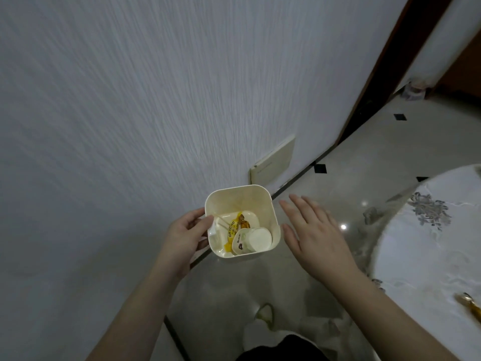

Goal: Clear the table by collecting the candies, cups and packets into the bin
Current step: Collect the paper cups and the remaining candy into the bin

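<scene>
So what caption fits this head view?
Left hand holds the bin of wrappers; right hand hovers open beside it.

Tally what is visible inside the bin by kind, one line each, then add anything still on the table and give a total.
In the cream bin, held by the left hand:
White cups: 2
Yellow packets: 1
Amber-wrapped candies: 1
Thin sticks: 2
On the table:
Gold-wrapped candies: 1
Total: 7

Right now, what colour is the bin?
Cream, plain, with no pattern; the bin shows best in the head view.
</scene>
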The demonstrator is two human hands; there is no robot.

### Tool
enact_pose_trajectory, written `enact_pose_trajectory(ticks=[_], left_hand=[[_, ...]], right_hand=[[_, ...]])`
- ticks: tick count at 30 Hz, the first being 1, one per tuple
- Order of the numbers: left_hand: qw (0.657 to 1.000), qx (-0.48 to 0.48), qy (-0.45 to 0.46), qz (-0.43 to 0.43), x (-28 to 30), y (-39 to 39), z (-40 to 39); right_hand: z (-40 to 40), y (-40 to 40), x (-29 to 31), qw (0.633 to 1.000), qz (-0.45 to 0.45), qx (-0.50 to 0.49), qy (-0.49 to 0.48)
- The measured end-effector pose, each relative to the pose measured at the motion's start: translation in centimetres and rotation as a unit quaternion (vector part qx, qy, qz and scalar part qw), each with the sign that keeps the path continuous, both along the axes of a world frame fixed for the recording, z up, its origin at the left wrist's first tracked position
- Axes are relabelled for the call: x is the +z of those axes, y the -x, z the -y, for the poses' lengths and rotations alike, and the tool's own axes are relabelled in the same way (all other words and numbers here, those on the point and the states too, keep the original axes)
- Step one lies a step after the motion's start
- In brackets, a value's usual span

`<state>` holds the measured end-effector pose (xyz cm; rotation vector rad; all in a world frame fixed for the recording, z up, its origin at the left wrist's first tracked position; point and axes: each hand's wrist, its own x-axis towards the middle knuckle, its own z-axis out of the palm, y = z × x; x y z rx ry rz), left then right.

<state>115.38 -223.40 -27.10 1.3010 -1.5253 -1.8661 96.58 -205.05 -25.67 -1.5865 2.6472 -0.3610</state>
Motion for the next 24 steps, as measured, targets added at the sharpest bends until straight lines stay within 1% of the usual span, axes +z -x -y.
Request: enact_pose_trajectory(ticks=[3, 6, 9, 15, 21, 24], left_hand=[[0.999, -0.027, 0.019, 0.018, 0.9, 1.9, 2.8], [0.999, -0.039, 0.032, 0.014, 1.6, 3.6, 5.5], [0.999, -0.043, 0.024, 0.010, 2.1, 5.6, 7.6], [0.997, -0.080, 0.010, 0.001, 2.0, 10.4, 11.6], [0.984, -0.179, 0.007, -0.006, 0.9, 19.4, 16.6], [0.970, -0.241, 0.013, -0.008, 0.8, 24.1, 18.1]], right_hand=[[2.5, 2.2, -0.6, 1.000, 0.011, -0.006, 0.002], [4.8, 4.1, -0.4, 1.000, 0.015, -0.018, 0.003], [6.7, 5.8, 0.2, 1.000, 0.010, -0.022, -0.004], [9.8, 8.4, 1.7, 0.997, 0.006, -0.082, 0.002], [11.3, 13.2, 1.5, 0.987, -0.013, -0.157, -0.016], [11.5, 15.0, 1.4, 0.976, -0.011, -0.216, -0.029]])
